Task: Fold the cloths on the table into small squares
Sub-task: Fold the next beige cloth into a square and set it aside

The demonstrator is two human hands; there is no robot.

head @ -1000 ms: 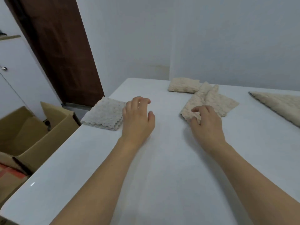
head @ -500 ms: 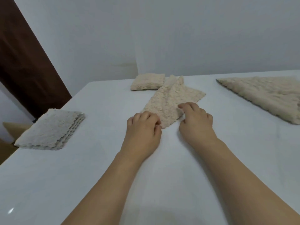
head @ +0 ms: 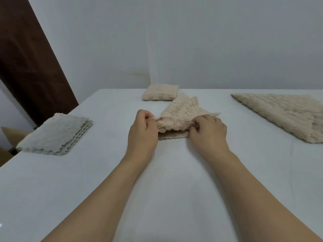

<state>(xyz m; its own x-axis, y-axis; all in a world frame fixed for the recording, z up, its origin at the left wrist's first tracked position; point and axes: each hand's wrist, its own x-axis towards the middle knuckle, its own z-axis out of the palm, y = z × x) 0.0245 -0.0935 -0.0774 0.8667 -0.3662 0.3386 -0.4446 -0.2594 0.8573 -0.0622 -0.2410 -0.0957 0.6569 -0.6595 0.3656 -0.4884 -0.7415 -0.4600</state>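
A beige fluffy cloth [head: 181, 112] lies in a long strip in the middle of the white table [head: 174, 172]. My left hand [head: 142, 132] pinches its near left corner and my right hand [head: 208, 132] pinches its near right corner. Both lift the near top layer a little off the table, and a lower edge of the cloth shows beneath it. A stack of folded pale grey cloths [head: 56, 135] sits at the table's left edge. One small folded beige square [head: 160, 92] rests at the far edge. A large beige cloth [head: 283, 114] lies spread flat at the right.
A grey wall stands right behind the table. A dark brown door [head: 29, 63] is at the left. Part of a cardboard box [head: 12, 137] shows on the floor beyond the table's left edge.
Both hands have closed on the beige cloth's near corners and raised its near end off the table. My view has swung right and closer, so the grey stack sits further left.
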